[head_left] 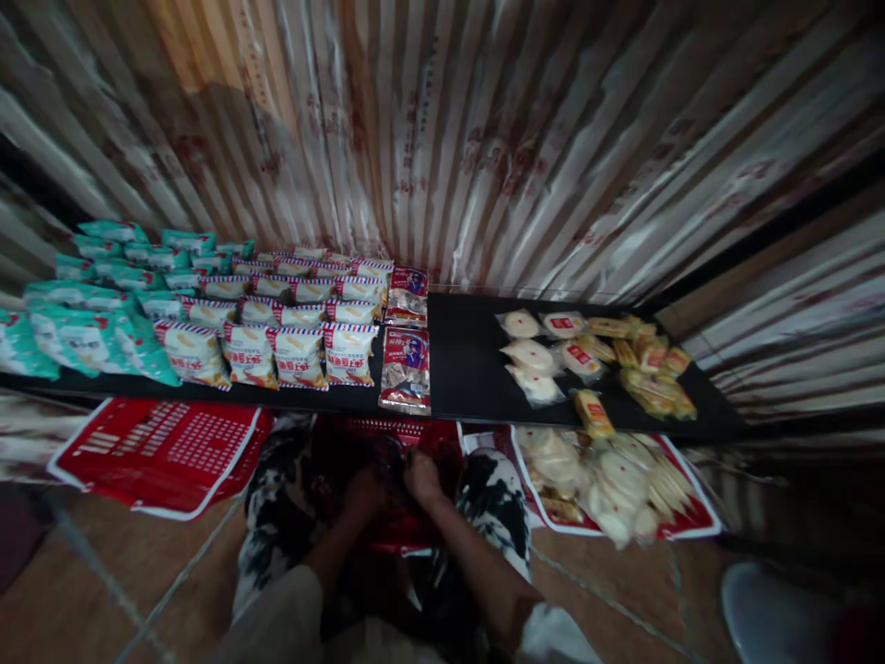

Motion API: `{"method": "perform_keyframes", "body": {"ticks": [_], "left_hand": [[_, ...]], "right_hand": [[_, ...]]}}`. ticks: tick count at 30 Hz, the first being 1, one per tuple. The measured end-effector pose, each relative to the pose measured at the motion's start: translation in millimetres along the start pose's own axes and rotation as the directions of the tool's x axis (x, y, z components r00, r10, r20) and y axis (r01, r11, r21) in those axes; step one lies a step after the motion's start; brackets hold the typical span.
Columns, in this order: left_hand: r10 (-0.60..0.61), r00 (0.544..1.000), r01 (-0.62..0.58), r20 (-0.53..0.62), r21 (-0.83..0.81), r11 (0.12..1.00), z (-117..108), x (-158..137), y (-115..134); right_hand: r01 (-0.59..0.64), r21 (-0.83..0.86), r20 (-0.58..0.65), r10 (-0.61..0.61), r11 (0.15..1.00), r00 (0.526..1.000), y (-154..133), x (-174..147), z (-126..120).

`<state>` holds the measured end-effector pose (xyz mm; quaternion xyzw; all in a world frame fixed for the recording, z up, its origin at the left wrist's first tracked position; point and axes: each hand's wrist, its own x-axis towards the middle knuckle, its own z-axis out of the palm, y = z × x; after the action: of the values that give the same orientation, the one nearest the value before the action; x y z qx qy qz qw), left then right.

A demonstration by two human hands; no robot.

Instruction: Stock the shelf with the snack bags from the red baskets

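Observation:
Both hands are low in a red basket (405,539) between my knees, under the near edge of the black shelf (463,369). My left hand (366,491) is dark and smeared, and its fingers are hidden among dark, shiny packets (387,458). Beside it, my right hand (420,477) has its fingers curled in at the same packets; what they grip is too dark to make out. Above the hands, two red-and-silver packets (405,369) lie one behind the other on the shelf.
Rows of white snack bags (300,358) and teal bags (89,337) fill the shelf's left. Round white packs (531,357) and yellow packs (654,392) lie on its right. Red baskets stand on the floor: one at left (172,447), one of white packs at right (702,516).

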<state>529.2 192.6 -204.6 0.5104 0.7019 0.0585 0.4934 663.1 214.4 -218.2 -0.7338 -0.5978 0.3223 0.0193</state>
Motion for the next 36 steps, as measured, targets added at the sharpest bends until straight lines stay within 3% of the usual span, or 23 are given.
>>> {"method": "perform_keyframes", "body": {"ticks": [7, 10, 15, 21, 28, 33, 36], "left_hand": [[0.002, 0.996, -0.032, -0.091, -0.333, 0.942, 1.2, -6.1, -14.6], [0.075, 0.995, -0.095, -0.060, -0.487, 0.868, 4.1, -11.7, -16.2], [0.208, 0.978, -0.176, -0.028, -0.647, 0.742, -4.6, -32.9, -12.1], [0.272, 0.959, -0.253, -0.083, -0.684, 0.684, -23.6, -49.2, 10.2], [0.405, 0.897, -0.414, -0.178, -0.659, 0.628, -36.6, -50.1, 51.9], [0.370, 0.893, -0.445, -0.255, -0.620, 0.646, -46.5, -44.1, 88.2], [0.386, 0.869, -0.494, -0.309, -0.563, 0.662, -51.9, -38.1, 105.7]], "right_hand": [[0.192, 0.092, -0.073, -0.186, 0.977, 0.980, 0.6, -41.8, -23.2], [0.305, 0.237, -0.192, -0.263, 0.922, 0.945, -2.0, -56.2, -33.9], [0.402, 0.395, -0.335, -0.278, 0.826, 0.900, -13.8, -71.8, -55.8], [0.421, 0.531, -0.381, -0.237, 0.735, 0.894, -22.8, -83.3, -86.5], [0.401, 0.811, -0.360, -0.177, 0.426, 0.916, -25.4, -76.0, -108.2], [0.435, 0.785, -0.458, -0.060, 0.440, 0.887, -25.2, -49.1, -121.2], [0.445, 0.768, -0.499, -0.005, 0.460, 0.867, -25.7, -22.1, -133.9]]}}
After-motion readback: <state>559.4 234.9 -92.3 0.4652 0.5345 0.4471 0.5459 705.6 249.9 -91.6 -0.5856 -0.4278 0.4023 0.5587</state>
